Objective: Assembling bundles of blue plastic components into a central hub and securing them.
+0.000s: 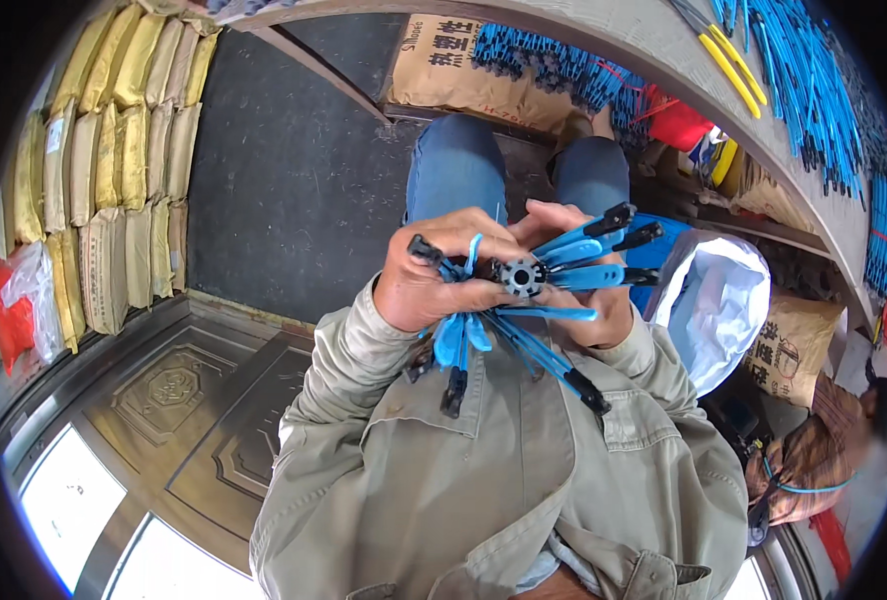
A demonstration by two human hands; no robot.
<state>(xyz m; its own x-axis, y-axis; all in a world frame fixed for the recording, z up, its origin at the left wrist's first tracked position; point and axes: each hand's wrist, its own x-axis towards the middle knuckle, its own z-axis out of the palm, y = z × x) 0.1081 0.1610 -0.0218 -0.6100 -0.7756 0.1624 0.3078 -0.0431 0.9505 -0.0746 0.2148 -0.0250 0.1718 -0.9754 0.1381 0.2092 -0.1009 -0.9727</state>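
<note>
In front of my chest, both hands hold a black, notched round hub with a hole in its middle. Many blue strips with black ends spread out from around it, some upward to the right, others down toward my jacket. My left hand pinches the hub's left side, thumb and fingers closed about it. On the other side, my right hand is closed around the assembly among the strips, which partly cover its fingers. The underside of the hub is hidden.
Bundles of blue strips and a yellow-handled tool lie on the workbench. Beside my right arm stands a white-lined bin. Stacked sacks line the left wall. Under the bench is a brown paper sack.
</note>
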